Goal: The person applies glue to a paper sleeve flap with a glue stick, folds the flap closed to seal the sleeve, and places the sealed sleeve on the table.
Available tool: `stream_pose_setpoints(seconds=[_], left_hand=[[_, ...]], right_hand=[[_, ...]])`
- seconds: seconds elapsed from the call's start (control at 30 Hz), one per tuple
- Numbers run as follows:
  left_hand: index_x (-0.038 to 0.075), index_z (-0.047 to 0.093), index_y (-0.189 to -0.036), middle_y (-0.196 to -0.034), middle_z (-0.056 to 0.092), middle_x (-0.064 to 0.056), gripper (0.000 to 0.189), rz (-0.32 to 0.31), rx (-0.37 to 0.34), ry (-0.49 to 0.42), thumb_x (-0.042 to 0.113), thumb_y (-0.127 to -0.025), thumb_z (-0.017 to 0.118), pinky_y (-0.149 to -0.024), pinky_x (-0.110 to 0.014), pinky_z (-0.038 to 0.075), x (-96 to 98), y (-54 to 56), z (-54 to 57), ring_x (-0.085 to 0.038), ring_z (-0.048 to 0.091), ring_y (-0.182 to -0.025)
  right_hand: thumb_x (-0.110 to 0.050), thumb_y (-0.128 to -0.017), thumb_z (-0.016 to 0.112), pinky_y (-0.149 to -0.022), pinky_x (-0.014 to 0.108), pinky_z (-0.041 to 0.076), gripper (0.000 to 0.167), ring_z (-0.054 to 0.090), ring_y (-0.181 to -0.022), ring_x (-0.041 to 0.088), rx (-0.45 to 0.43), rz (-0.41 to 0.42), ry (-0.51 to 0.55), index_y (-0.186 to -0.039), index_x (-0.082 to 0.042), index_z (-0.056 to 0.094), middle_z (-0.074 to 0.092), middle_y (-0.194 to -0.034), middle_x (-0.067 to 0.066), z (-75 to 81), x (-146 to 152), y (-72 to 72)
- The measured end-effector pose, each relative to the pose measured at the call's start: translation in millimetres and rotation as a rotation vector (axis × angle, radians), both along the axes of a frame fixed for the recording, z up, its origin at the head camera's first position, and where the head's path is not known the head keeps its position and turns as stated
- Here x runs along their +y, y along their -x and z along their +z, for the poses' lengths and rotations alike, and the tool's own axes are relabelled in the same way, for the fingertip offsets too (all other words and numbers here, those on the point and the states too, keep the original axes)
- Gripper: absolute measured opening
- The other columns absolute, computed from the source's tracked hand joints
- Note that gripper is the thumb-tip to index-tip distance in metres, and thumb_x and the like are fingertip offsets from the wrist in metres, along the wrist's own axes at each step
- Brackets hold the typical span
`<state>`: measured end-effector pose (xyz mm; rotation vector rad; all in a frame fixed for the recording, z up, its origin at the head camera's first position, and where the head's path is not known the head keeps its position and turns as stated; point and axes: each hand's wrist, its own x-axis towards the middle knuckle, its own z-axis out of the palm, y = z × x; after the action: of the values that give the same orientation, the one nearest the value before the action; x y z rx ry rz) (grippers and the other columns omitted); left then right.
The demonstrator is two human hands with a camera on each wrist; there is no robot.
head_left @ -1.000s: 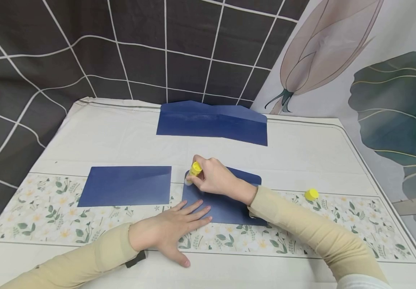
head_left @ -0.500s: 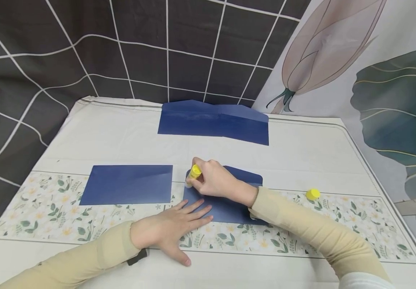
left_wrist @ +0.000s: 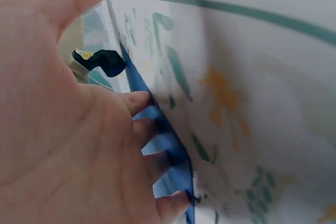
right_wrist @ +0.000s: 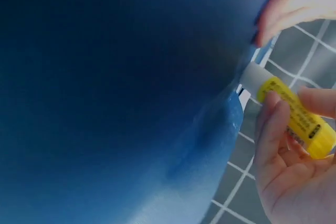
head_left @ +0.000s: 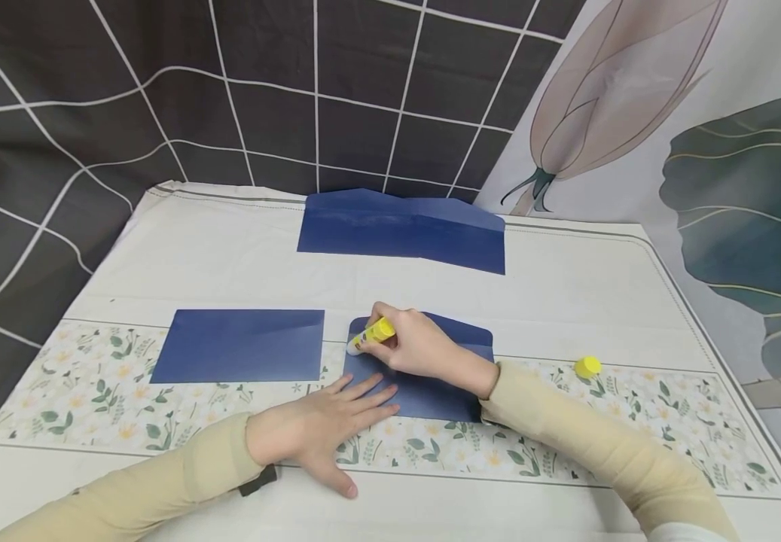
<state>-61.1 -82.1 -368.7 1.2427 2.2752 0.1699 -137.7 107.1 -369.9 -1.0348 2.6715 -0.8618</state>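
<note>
My right hand (head_left: 424, 346) pinches a yellow glue stick (head_left: 373, 333), its white end touching the left edge of a blue envelope (head_left: 424, 391) near the flap fold. The right wrist view shows the glue stick (right_wrist: 294, 111) between thumb and fingers, tilted, against the envelope (right_wrist: 131, 87). With fingers spread straight, my left hand (head_left: 325, 433) rests on the envelope's lower left corner. Those fingers cross the envelope's blue edge (left_wrist: 176, 156) in the left wrist view. Part of the envelope lies hidden under the right hand and forearm.
Left of the envelope lies another flat blue envelope (head_left: 241, 346). A blue piece with a raised flap (head_left: 400, 229) lies at the table's back edge. The yellow glue cap (head_left: 587, 366) stands to the right on the flowered tablecloth (head_left: 634, 406). A dark grid curtain hangs behind.
The glue stick has tipped from steep to more slanted, leaning right, and its tip stands slightly lower along the left edge. My right hand has shifted a little right; the left hand stays put.
</note>
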Motion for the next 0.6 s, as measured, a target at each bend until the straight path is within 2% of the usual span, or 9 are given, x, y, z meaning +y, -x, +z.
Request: stream_pose_setpoints(seconds=[0.1,0.2,0.37,0.47,0.6], left_hand=[[0.018,0.018,-0.155,-0.163,0.009,0.000,0.106,0.001,0.031,0.007,0.066,-0.075,0.067,-0.120,-0.053,0.015,1.0,-1.2,1.4,-0.022,0.006,-0.151],[0.017,0.019,-0.154,-0.163,0.011,-0.001,0.105,0.000,0.064,0.006,0.064,-0.074,0.068,-0.119,-0.053,0.018,1.8,-2.8,1.5,-0.023,0.008,-0.151],[0.015,0.023,-0.153,-0.162,0.015,-0.003,0.103,-0.010,0.103,-0.007,0.064,-0.075,0.068,-0.117,-0.053,0.022,2.1,-3.9,-0.6,-0.025,0.012,-0.150],[0.013,0.025,-0.152,-0.161,0.019,-0.004,0.100,-0.019,0.129,-0.018,0.064,-0.076,0.067,-0.116,-0.054,0.025,2.7,-3.6,-1.2,-0.027,0.016,-0.149],[0.013,0.027,-0.151,-0.161,0.021,-0.003,0.096,-0.004,0.132,-0.014,0.063,-0.078,0.066,-0.116,-0.054,0.026,5.1,-3.5,0.3,-0.027,0.017,-0.149]], right_hand=[[-0.022,-0.088,0.070,-0.050,0.018,0.044,0.019,0.052,-0.054,0.003,-0.035,-0.010,-0.007,-0.099,-0.014,0.058,0.067,-0.078,0.000,0.5,6.0,-1.2],[-0.020,-0.087,0.072,-0.054,0.020,0.044,0.020,0.054,-0.060,0.005,-0.027,-0.008,-0.034,-0.101,-0.016,0.058,0.069,-0.087,0.001,0.4,11.9,-3.0],[-0.018,-0.085,0.074,-0.066,0.023,0.050,0.024,0.063,-0.075,0.010,-0.034,-0.014,-0.053,-0.104,-0.016,0.059,0.071,-0.098,0.002,-2.9,19.5,-3.0],[-0.016,-0.084,0.075,-0.070,0.023,0.052,0.026,0.066,-0.081,0.013,-0.086,-0.023,-0.026,-0.105,-0.015,0.060,0.071,-0.102,0.004,-3.3,24.9,-0.9],[-0.013,-0.083,0.075,-0.068,0.024,0.052,0.026,0.064,-0.080,0.013,-0.189,-0.054,0.065,-0.104,-0.012,0.060,0.071,-0.103,0.008,-0.4,33.5,3.5]])
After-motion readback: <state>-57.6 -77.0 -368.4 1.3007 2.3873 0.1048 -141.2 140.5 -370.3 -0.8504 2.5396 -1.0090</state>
